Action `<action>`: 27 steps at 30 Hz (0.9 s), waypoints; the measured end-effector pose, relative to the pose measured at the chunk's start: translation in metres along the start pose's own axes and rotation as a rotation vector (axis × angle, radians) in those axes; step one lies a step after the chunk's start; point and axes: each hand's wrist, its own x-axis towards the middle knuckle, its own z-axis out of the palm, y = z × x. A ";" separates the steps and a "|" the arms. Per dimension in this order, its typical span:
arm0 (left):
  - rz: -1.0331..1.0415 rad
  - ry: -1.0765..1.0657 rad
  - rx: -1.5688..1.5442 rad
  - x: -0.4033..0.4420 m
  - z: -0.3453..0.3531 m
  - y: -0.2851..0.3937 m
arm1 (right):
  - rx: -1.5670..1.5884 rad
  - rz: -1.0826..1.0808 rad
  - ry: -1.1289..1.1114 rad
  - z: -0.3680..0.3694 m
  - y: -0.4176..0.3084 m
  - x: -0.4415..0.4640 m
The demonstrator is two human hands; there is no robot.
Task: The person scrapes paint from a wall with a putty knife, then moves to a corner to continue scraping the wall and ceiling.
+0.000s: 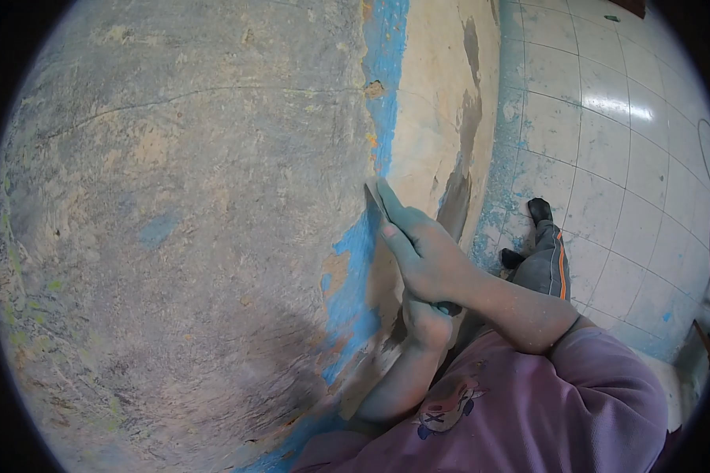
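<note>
Both of my hands are on a scraper [376, 197], whose thin blade edge meets a strip of blue paint on the wall [181, 158]. My right hand [426, 251] lies along the blade, its fingers pointing up toward the tip and pressed on it. Below it, my left hand [427, 322] is wrapped round the handle, and only the dark handle end shows beside the wrist. Blue paint [353, 276] runs in a ragged strip above and below the blade. Left of the strip the wall is bare, rough grey plaster.
Cream paint with brown-grey patches [471, 126] covers the wall to the right of the strip. Beyond it lies a white tiled floor [607, 181], strewn with blue flakes and dust along the wall. My legs [540, 264] and dark-covered feet are on the tiles. Dark objects stand at the right edge.
</note>
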 end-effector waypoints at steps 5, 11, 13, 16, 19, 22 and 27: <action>-0.305 0.066 -0.834 0.019 -0.003 0.055 | 0.019 0.020 -0.085 -0.002 0.002 -0.002; 0.168 0.062 -0.115 0.020 0.008 0.016 | 0.005 -0.031 0.040 -0.007 0.003 0.006; -0.335 0.040 -0.649 0.007 0.001 0.017 | 0.054 0.003 -0.089 -0.009 0.001 -0.003; -0.096 -0.048 0.150 -0.005 0.001 -0.013 | 0.030 0.050 -0.049 -0.012 0.000 0.011; -0.127 -0.070 0.271 -0.019 0.002 -0.037 | 0.015 0.024 -0.043 -0.006 0.008 0.002; -0.258 0.080 -0.546 0.012 0.003 0.029 | -0.005 0.062 -0.142 -0.014 0.000 0.004; -0.346 0.078 -0.120 -0.025 0.018 -0.032 | 0.119 0.118 -0.164 -0.009 0.003 0.003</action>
